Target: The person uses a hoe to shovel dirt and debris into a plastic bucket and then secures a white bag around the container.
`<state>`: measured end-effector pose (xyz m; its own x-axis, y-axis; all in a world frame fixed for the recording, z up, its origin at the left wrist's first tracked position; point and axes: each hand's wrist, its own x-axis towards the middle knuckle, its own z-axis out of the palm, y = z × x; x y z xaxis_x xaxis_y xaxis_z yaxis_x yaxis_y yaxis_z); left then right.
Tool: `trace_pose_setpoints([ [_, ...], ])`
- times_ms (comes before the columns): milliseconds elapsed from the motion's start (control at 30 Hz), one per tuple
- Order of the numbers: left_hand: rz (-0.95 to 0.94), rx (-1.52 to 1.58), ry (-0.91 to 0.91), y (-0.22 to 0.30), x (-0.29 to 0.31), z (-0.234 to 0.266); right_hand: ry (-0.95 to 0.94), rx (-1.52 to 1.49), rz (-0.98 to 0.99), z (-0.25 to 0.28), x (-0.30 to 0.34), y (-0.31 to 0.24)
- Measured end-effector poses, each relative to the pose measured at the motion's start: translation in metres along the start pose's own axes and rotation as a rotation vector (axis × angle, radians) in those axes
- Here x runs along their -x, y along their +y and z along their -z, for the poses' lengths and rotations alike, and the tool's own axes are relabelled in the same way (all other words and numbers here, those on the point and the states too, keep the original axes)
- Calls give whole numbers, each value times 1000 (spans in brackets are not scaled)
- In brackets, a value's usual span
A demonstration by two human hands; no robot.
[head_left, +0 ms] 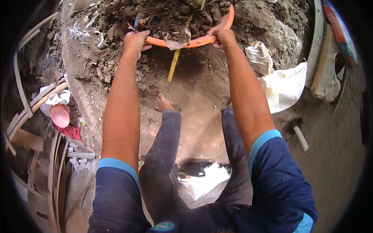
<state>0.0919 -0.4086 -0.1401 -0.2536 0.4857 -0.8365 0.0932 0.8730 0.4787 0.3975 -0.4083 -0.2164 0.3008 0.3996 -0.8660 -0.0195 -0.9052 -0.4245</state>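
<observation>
Both arms reach forward to an orange plastic basin with a curved rim. My left hand is closed round the rim's left side, and my right hand grips its right side. Dark soil and lumps of rubble lie in and beyond the basin; where its far edge runs is hard to make out. A pale torn scrap hangs over the near rim. Below the rim, a yellow strip lies on the dirt between my hands and my bare left foot.
A white sack and a crumpled beige one lie right of my right forearm. Farther right are a white pipe piece and a rolled sack. Wooden strips and a pink bowl stand at the left.
</observation>
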Motion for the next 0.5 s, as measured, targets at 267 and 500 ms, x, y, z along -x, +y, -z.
trace_pose_setpoints([
  [267,92,154,55,-12,-6,-15,102,-4,38,-13,28,4],
  [500,72,-17,-38,-27,17,0,204,-11,136,-13,34,51],
])
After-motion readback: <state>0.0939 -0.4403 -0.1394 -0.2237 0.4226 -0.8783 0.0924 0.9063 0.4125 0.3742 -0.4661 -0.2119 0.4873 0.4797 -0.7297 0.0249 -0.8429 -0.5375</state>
